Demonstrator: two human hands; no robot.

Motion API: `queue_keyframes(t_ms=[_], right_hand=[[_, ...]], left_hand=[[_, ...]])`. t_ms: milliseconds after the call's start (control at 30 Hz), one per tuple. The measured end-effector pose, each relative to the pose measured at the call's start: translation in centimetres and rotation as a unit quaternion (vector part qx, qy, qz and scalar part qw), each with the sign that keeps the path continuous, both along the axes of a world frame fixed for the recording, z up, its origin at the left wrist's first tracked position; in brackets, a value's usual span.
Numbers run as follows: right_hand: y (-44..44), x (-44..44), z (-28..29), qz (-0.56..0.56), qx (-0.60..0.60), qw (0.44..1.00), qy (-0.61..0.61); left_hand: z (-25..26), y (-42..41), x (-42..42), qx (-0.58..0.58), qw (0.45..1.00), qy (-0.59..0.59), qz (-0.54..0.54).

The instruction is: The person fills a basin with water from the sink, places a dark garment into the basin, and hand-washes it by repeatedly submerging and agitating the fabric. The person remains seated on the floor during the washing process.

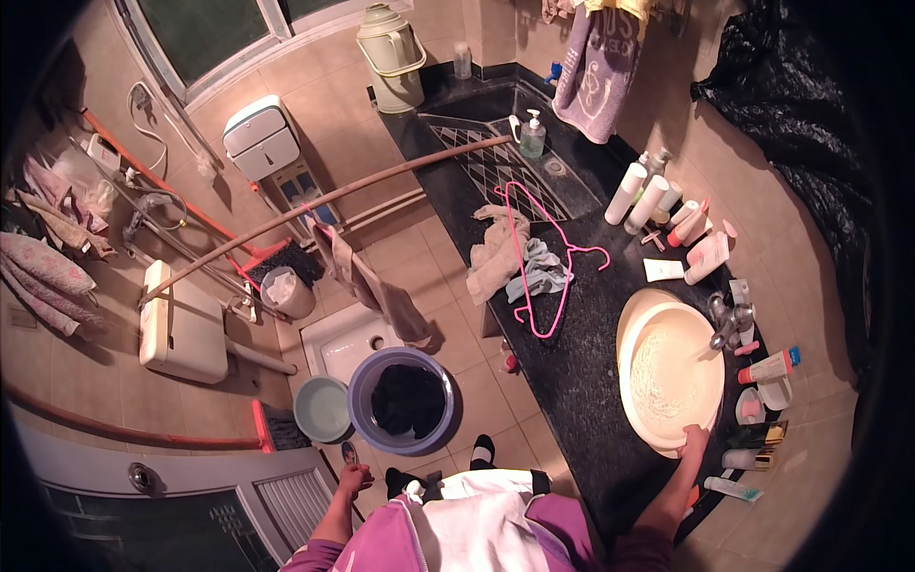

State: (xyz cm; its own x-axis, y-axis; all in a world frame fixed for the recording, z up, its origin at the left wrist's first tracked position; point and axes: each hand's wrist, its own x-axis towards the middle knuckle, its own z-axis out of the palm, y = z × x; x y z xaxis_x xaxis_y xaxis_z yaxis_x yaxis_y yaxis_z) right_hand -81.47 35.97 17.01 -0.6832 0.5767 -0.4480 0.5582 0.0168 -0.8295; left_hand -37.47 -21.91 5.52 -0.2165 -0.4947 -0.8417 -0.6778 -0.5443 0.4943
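On the right side of the black countertop (pixel 593 400), my right hand (pixel 693 441) grips the near rim of a cream plastic basin (pixel 629 400). Rippling water (pixel 665 379) fills part of it under a metal faucet (pixel 725 322). The basin seems to rest in a pale sink (pixel 632 314), mostly hidden. My left hand (pixel 355 479) hangs low at my side with fingers partly curled; whether it holds anything is unclear. Beyond it, on the floor, stand a purple tub (pixel 400 443) with dark wet cloth (pixel 407 400) and a small pale-green basin (pixel 322 407).
A pink hanger (pixel 547 332) lies over damp cloths (pixel 500 250) on the counter. Bottles (pixel 647 204) and tubes (pixel 733 490) line the wall. A wooden pole (pixel 343 193) spans to the toilet tank (pixel 182 336), a brown cloth (pixel 379 293) hanging from it above the squat toilet (pixel 336 336).
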Motion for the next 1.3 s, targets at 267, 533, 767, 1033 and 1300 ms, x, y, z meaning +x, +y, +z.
queue_keyframes(t_ms=[267, 533, 767, 1033, 1300], right_hand=[[1.4, -0.2, -1.3, 0.008, -0.015, 1.0, -0.001], [1.8, 0.0, -1.5, 0.016, -0.044, 0.999, 0.023], [0.7, 0.2, -0.7, 0.019, -0.067, 0.997, 0.035], [0.6, 0.4, -0.4, 0.012, -0.059, 0.997, 0.046], [1.3, 0.1, -1.3, 0.012, -0.036, 0.999, 0.017]], left_hand=[[-0.1, -0.1, 0.0, 0.011, 1.0, 0.014, 0.012], [0.6, 0.0, -0.5, 0.015, 1.0, 0.005, 0.018], [-0.3, -0.1, 0.3, 0.02, 1.0, 0.008, 0.018], [1.4, 0.2, -0.9, 0.011, 1.0, -0.003, 0.008], [0.2, -0.2, -0.2, 0.013, 1.0, 0.002, -0.003]])
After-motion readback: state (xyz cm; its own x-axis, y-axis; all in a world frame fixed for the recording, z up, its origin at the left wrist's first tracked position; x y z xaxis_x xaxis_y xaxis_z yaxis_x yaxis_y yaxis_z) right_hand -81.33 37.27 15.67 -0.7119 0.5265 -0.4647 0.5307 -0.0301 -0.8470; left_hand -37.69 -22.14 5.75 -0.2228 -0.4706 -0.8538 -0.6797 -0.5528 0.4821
